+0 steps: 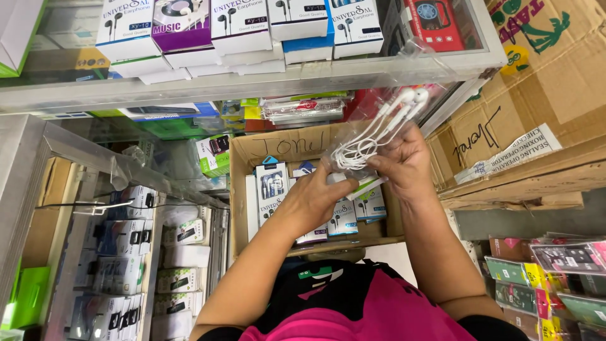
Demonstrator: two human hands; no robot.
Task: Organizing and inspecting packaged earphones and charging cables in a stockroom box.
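Both hands are raised above an open cardboard box point(243, 189) that holds small white earphone cartons standing on end. The right hand point(407, 161) is closed around the lower part of a clear plastic bag point(379, 120), and it pinches there a bundle of white wired earphones point(379, 129). The left hand point(312, 199) is curled, with its fingers at the bottom edge of the bag; it seems to hold also a small white carton point(366, 187) there, but the hands cover most of it, so I cannot be sure. The earphones lie inside the bag, above the box and just under the glass shelf point(252, 85). Their long axis runs diagonally: the two earbuds point up and to the right, toward the shelf, and the coiled cable gathers at the lower left, near the fingers. Holding the bag by the cable end probably keeps the coil together, and the two hands meet above the box, so that anything dropped would fall into it. More cartons stand in a row on the shelf.
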